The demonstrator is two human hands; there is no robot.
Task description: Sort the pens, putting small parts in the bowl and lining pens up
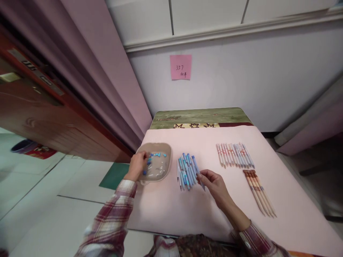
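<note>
My right hand (213,184) pinches a blue pen (195,165) near its lower end, beside a pile of blue pens (184,169) on the pink tabletop. My left hand (138,164) reaches over the left rim of a beige plastic tray (167,167), fingers curled together. What those fingertips hold, if anything, is hidden. Inside the tray lie small blue pieces (158,154) and several clear or white slivers (158,170).
To the right lies a row of white and reddish patterned pens (234,155). Below them are several brown-topped pens (258,192). A pink note (180,67) is stuck on the wall behind the table (166,210). A wooden door (66,117) and curtain (112,71) stand left.
</note>
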